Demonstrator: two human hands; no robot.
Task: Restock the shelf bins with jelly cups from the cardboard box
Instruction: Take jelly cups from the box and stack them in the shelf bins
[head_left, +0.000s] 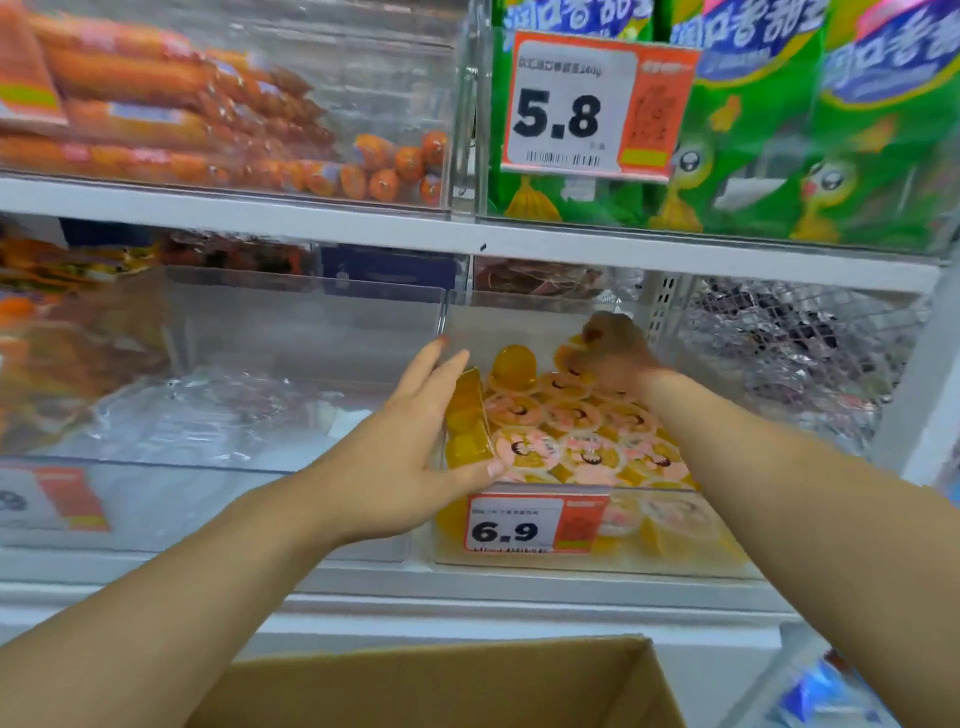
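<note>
while the left hand (410, 447) rests flat-fingered against the clear bin (675, 551), the right hand (613, 353) curls over jelly cups (571, 415); its hold cannot be told.

Both forearms are bare from the bottom edge of the view up to the wrists, with no sleeve showing on either. The left hand (400, 457) wears no glove, ring or watch, and its thumbnail is short and pale. The right hand (613, 353) is likewise ungloved, its wrist bare.
</note>
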